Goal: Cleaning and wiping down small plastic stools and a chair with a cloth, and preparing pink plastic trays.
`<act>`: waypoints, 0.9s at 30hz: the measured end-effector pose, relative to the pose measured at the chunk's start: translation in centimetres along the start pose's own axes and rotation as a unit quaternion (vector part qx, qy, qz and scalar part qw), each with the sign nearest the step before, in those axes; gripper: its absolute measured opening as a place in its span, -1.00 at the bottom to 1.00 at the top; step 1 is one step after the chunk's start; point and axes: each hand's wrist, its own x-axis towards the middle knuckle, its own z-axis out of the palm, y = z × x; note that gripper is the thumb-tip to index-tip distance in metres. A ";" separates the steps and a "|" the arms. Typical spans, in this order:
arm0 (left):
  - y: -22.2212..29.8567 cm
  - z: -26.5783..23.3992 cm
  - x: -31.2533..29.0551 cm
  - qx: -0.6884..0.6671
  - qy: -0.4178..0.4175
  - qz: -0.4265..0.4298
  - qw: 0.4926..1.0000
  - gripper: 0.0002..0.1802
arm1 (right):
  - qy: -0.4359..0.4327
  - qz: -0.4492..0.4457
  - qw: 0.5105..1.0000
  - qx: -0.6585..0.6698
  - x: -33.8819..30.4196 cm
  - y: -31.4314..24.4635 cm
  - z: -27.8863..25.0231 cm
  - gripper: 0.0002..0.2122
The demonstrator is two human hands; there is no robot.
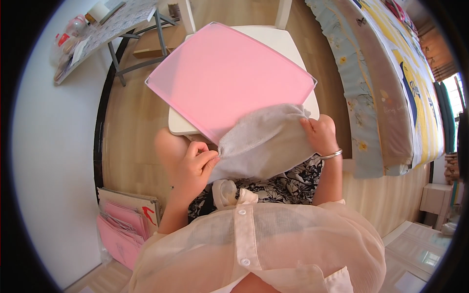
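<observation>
A light grey cloth (266, 141) is stretched between my hands, over my lap and the near edge of a pink panel. My left hand (198, 163) pinches one corner of the cloth between thumb and fingers. At the other end my right hand (320, 134), with a silver bangle on its wrist, grips the opposite edge. The flat pink rectangular panel (234, 73) has a thin frame and pale corner pieces. It lies turned cornerwise on a white chair seat (290, 44), and the cloth hides part of its near side.
A folding table (127, 22) with several small items stands at the far left. Pink panels (122, 234) and a board lean by the wall at the lower left. A bed (391, 88) with a patterned cover and frilled skirt runs along the right, beside a pale cabinet (435, 200).
</observation>
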 end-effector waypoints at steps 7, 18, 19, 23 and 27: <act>2.1 1.3 0.2 -0.197 -0.223 -0.123 0.947 -0.84 | -0.013 0.035 0.962 0.271 0.6 -0.6 -7.1 -0.65; -2.8 4.4 -1.3 -0.004 0.037 -0.107 0.994 -0.79 | 0.030 0.167 0.985 0.010 0.8 -1.9 2.9 -0.60; -3.5 4.0 -1.6 -0.035 -0.026 -0.192 0.980 -0.79 | -0.047 0.208 0.975 0.069 0.4 -1.4 3.3 -0.59; -5.9 5.8 -2.6 -0.410 -0.122 -0.350 0.833 -0.61 | -0.018 0.259 0.913 0.315 0.4 -2.6 4.9 -0.58; -5.6 7.9 -1.6 -0.602 -0.046 -0.330 0.726 -0.56 | 0.119 0.271 0.840 0.455 -0.3 -4.5 7.3 -0.75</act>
